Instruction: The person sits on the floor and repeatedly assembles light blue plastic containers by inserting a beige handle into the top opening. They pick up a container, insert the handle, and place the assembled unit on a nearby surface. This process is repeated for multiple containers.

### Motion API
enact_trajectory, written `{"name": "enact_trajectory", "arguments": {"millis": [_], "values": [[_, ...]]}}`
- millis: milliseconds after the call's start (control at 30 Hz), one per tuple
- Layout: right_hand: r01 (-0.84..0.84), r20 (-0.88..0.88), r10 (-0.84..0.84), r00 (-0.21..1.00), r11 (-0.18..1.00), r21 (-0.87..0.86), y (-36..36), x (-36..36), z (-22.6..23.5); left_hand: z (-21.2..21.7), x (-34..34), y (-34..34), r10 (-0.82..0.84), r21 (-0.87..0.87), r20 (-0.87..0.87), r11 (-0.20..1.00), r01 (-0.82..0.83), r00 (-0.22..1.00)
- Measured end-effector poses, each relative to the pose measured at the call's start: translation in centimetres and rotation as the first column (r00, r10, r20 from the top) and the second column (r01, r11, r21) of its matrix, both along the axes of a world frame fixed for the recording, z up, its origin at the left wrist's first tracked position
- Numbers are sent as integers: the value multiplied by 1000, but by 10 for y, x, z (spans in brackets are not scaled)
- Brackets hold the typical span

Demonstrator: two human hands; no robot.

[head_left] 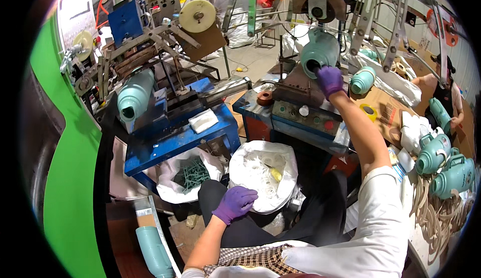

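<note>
My right hand point(329, 81), in a purple glove, is stretched forward with its fingers closed at the rim of a teal thermos shell point(320, 50). The shell is mounted on the machine in front of me, its dark open mouth tilted toward me. Some fingertips are hidden at the mouth. In a matching glove, my left hand point(235, 204) lies over my thigh, fingers loosely extended and holding nothing. Just beyond it stands a white sack point(263, 150) of pale plastic scraps. A second teal thermos shell point(136, 93) sits on the machine at the left.
A blue machine table point(180, 145) carries a folded white cloth point(203, 121). Below is a sack of green strips point(193, 173). A control panel point(305, 117) fronts the nearer machine. At right lie teal jugs point(433, 153), tape point(368, 111) and straps point(436, 223); a co-worker point(447, 95) holds another jug.
</note>
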State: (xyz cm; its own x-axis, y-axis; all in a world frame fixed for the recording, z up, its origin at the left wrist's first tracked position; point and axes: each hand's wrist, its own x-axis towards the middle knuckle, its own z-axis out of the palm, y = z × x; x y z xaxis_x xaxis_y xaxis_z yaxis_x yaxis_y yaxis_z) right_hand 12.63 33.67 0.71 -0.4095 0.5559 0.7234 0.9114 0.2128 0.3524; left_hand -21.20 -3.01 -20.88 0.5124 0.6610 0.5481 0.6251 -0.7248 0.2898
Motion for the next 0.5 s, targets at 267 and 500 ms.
{"name": "enact_trajectory", "arguments": {"millis": [267,500], "values": [[-652,-219,619,754,663,-369,-333,-57,6,135,49,-41,156,552,286,780,-296,945],[-968,-871,430,-238,-28,250,-381,10,3,214,59,-43,5,-81,441,996,34,897]]}}
